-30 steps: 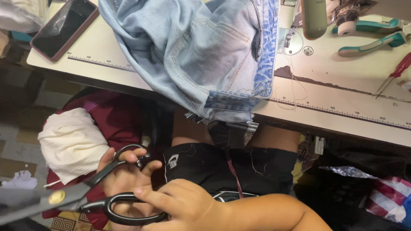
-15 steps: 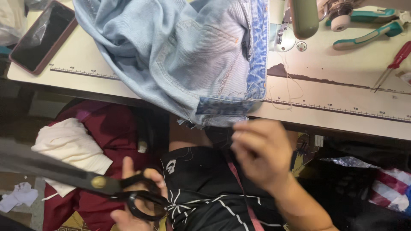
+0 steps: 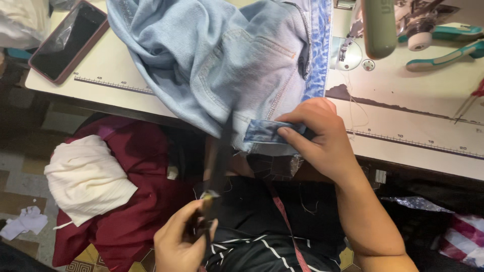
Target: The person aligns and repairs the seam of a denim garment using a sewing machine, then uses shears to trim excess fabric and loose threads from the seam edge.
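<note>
My right hand (image 3: pixel 317 136) pinches the folded dark-blue hem of a pair of light blue jeans (image 3: pixel 222 60) that hang over the front edge of the sewing table (image 3: pixel 403 126). Lower down, over my lap, my left hand (image 3: pixel 184 244) grips the handles of a pair of black scissors (image 3: pixel 217 161). The blades are motion-blurred and point up to the jeans' lower edge, just left of the hem that my right hand holds.
A phone (image 3: pixel 68 40) lies at the table's left corner. The sewing machine head (image 3: pixel 378 25) and teal-handled pliers (image 3: pixel 443 55) sit at the back right. Maroon cloth (image 3: pixel 126 201) and white cloth (image 3: pixel 85 176) are heaped on the floor at left.
My right hand has risen from my lap and taken hold of the jeans' hem. My left hand has swung the scissors from pointing left to pointing up at the jeans.
</note>
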